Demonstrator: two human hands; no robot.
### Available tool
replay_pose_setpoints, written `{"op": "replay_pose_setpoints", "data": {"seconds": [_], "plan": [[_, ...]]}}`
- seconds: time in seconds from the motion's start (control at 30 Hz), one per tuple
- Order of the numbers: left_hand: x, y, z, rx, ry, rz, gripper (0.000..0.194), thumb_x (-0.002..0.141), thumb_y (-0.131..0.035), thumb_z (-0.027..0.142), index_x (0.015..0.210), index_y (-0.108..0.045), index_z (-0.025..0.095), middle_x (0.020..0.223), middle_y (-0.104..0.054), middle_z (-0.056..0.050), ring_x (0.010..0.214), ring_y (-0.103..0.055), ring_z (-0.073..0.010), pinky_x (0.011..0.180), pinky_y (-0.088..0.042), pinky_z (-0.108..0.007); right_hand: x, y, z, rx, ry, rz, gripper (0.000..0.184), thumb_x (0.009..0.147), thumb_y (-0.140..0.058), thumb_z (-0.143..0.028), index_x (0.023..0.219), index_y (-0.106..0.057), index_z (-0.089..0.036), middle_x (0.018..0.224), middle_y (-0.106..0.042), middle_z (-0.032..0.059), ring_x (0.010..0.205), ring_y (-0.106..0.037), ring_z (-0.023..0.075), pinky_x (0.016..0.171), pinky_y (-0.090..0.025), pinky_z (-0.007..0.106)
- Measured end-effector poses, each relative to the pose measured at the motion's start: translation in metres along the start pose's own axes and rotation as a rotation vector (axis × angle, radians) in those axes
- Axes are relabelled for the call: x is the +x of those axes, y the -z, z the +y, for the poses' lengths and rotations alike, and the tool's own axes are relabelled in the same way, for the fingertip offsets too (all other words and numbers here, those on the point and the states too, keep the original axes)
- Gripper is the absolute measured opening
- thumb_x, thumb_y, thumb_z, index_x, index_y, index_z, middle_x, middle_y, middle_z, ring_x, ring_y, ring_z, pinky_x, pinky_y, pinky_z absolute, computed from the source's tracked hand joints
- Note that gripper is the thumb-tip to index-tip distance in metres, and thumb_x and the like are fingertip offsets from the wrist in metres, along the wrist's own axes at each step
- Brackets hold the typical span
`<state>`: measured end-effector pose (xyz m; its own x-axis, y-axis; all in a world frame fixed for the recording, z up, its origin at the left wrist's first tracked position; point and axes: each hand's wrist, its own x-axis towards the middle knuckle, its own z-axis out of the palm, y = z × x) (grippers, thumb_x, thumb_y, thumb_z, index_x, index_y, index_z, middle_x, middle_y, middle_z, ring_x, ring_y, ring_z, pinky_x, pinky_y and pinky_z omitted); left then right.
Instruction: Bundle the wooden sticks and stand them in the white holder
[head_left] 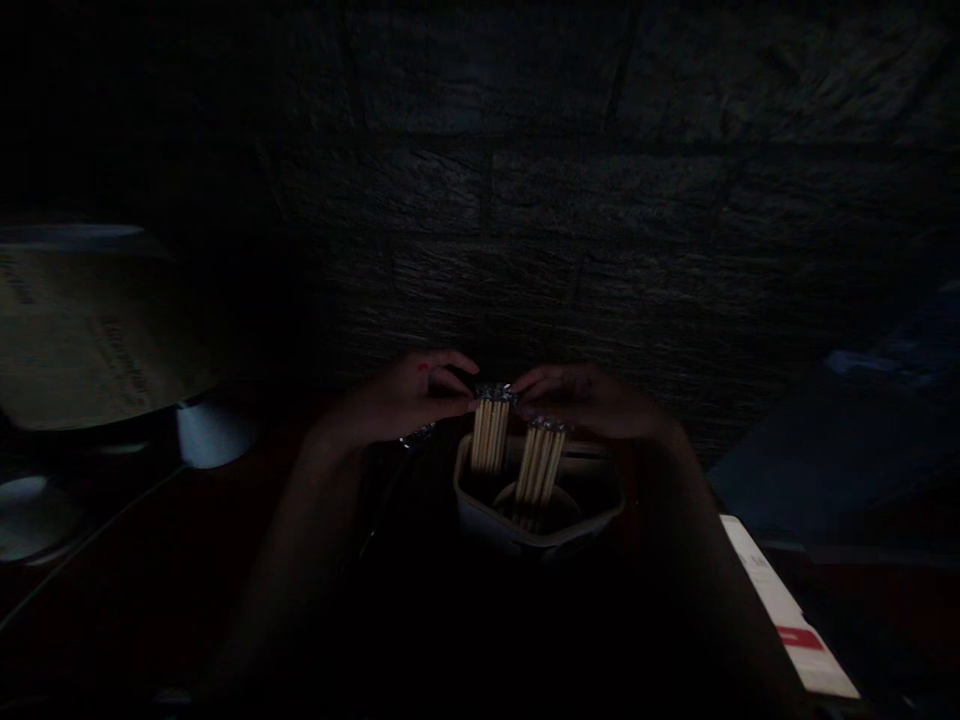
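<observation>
A bundle of thin wooden sticks (490, 437), its top wrapped in crinkled foil (495, 392), stands upright in a pale-rimmed container (465, 500). My left hand (409, 395) is at the left of this foil, thumb and fingers curved against its edge. From the other side my right hand (592, 400) has its fingers closed on the same foil. Just in front, a second foil-topped bundle of sticks (540, 465) leans slightly in a round holder inside the container. Darkness hides the exact fingertip contact.
A stone-textured wall (480, 200) rises close behind. On the left are a cardboard box (82, 340), a pale cup-like object (214, 435) and a thin cord (112, 530). A white box with a red patch (787, 610) lies at the right.
</observation>
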<state>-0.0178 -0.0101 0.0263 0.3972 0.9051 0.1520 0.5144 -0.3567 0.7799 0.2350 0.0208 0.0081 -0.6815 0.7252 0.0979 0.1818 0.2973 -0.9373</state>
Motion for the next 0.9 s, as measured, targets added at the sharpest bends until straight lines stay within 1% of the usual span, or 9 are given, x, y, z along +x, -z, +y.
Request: {"op": "replay_pose_setpoints", "data": {"seconds": [0.13,0.27,0.4,0.5,0.57,0.63,0.73,0.9], "plan": [[-0.0004,-0.0012,0.0022,0.037,-0.024,0.015,0.043,0.078,-0.068,0.04,0.113,-0.06,0.017,0.097,-0.074,-0.006,0.09,-0.069,-0.0226,0.077,-0.051,-0.032,0.0,-0.0005,0.0003,0.032,0.002,-0.008,0.039,0.079,-0.071,-0.029,0.115,-0.064,-0.016,0.103,-0.073,0.0079,0.09,-0.067,0.0157,0.076,-0.051,0.027],[0.0003,-0.0032,0.0018,0.021,-0.039,0.009,0.042,0.078,-0.068,0.041,0.112,-0.06,0.017,0.097,-0.074,-0.006,0.091,-0.069,-0.0223,0.077,-0.05,-0.032,0.0005,-0.0012,-0.0012,0.042,0.027,-0.03,0.04,0.078,-0.072,-0.026,0.116,-0.063,-0.017,0.107,-0.072,0.0073,0.096,-0.066,0.0159,0.082,-0.05,0.028],[0.0018,-0.0055,-0.0002,0.02,-0.059,0.014,0.041,0.079,-0.067,0.04,0.112,-0.06,0.017,0.095,-0.074,-0.005,0.089,-0.069,-0.0216,0.077,-0.05,-0.032,0.0012,-0.0022,-0.0011,0.055,0.024,-0.04,0.041,0.079,-0.071,-0.025,0.118,-0.062,-0.018,0.109,-0.071,0.0076,0.097,-0.066,0.0155,0.084,-0.05,0.029],[0.0026,-0.0067,-0.0006,0.039,-0.05,0.027,0.042,0.078,-0.068,0.038,0.112,-0.06,0.016,0.095,-0.074,-0.006,0.091,-0.069,-0.0221,0.08,-0.049,-0.033,0.0019,-0.0023,0.0004,0.075,0.041,-0.046,0.041,0.079,-0.072,-0.025,0.118,-0.062,-0.018,0.111,-0.07,0.0075,0.099,-0.065,0.0159,0.087,-0.049,0.03],[0.0032,-0.0072,-0.0007,0.034,-0.036,0.029,0.042,0.078,-0.068,0.038,0.112,-0.06,0.016,0.097,-0.074,-0.006,0.091,-0.069,-0.0221,0.081,-0.05,-0.034,0.0025,-0.0021,0.001,0.073,0.066,-0.057,0.038,0.079,-0.071,-0.024,0.116,-0.064,-0.018,0.113,-0.069,0.0076,0.1,-0.065,0.0157,0.088,-0.049,0.03],[0.0038,-0.0077,-0.0011,0.022,-0.04,0.02,0.042,0.078,-0.068,0.039,0.112,-0.06,0.017,0.097,-0.074,-0.006,0.091,-0.069,-0.0221,0.08,-0.05,-0.034,0.003,-0.0019,0.0013,0.069,0.071,-0.063,0.036,0.079,-0.071,-0.024,0.114,-0.064,-0.017,0.113,-0.069,0.0073,0.099,-0.065,0.0151,0.087,-0.049,0.029],[0.0046,-0.0081,-0.0017,0.023,-0.066,0.026,0.042,0.078,-0.068,0.04,0.111,-0.06,0.016,0.095,-0.074,-0.006,0.09,-0.069,-0.0223,0.081,-0.05,-0.034,0.0037,-0.0016,0.0017,0.077,0.068,-0.065,0.039,0.08,-0.071,-0.023,0.118,-0.062,-0.018,0.107,-0.071,0.0064,0.097,-0.066,0.0142,0.086,-0.05,0.028],[0.0053,-0.0085,-0.0026,0.048,-0.064,0.022,0.04,0.079,-0.067,0.04,0.111,-0.061,0.017,0.097,-0.074,-0.007,0.091,-0.069,-0.0228,0.079,-0.05,-0.034,0.0052,-0.0026,0.003,0.072,0.087,-0.058,0.036,0.081,-0.069,-0.021,0.117,-0.064,-0.018,0.107,-0.071,0.0067,0.095,-0.066,0.0138,0.083,-0.05,0.027]]}}
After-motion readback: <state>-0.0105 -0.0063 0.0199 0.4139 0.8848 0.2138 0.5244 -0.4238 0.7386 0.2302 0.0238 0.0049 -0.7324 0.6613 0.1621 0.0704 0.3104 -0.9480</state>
